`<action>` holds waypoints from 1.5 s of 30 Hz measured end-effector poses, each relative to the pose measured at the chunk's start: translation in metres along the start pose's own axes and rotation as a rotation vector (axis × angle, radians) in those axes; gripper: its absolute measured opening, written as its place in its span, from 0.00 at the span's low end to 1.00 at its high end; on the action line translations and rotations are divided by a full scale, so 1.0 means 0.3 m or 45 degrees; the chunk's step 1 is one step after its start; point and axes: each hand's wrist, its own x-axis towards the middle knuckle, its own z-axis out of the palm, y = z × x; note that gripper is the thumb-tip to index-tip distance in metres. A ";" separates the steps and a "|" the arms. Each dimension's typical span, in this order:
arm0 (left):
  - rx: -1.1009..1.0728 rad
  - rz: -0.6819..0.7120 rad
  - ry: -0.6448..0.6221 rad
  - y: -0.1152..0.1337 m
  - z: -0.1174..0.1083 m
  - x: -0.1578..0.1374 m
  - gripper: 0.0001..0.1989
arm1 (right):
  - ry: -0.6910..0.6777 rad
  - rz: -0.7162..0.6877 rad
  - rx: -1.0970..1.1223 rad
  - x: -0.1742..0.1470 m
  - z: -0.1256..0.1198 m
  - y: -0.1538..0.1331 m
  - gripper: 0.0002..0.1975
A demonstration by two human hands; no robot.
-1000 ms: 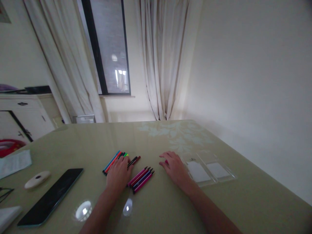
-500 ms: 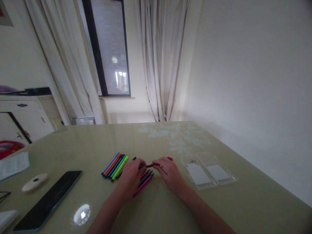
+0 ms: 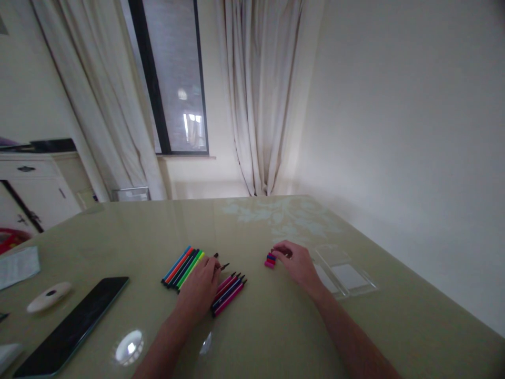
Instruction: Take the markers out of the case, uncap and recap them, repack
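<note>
On the table (image 3: 276, 326), my right hand (image 3: 299, 263) has swung away from the pens since half a second ago and now rests curled beside a small stack of caps (image 3: 270, 260), fingertips touching it. So a cap came off. My left hand (image 3: 199, 284) pinches the uncapped dark pen (image 3: 221, 267) between two pen rows, tip bare.

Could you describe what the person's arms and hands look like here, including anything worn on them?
Both forearms are bare as far as the frame shows, with no sleeve in view. The left hand and the right hand wear no gloves, and no watch, bracelet or ring can be made out, though the picture is too soft to rule out small items.
</note>
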 end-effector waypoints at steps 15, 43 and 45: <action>-0.098 0.024 -0.306 0.070 -0.016 -0.042 0.20 | -0.214 -0.036 -0.505 -0.039 0.099 -0.029 0.04; -0.072 0.267 -0.213 0.124 -0.004 -0.025 0.15 | -0.254 -0.276 0.330 -0.057 0.062 -0.139 0.13; -0.029 0.142 -0.096 0.077 -0.026 -0.009 0.17 | -0.003 -0.145 0.363 -0.025 0.019 -0.087 0.16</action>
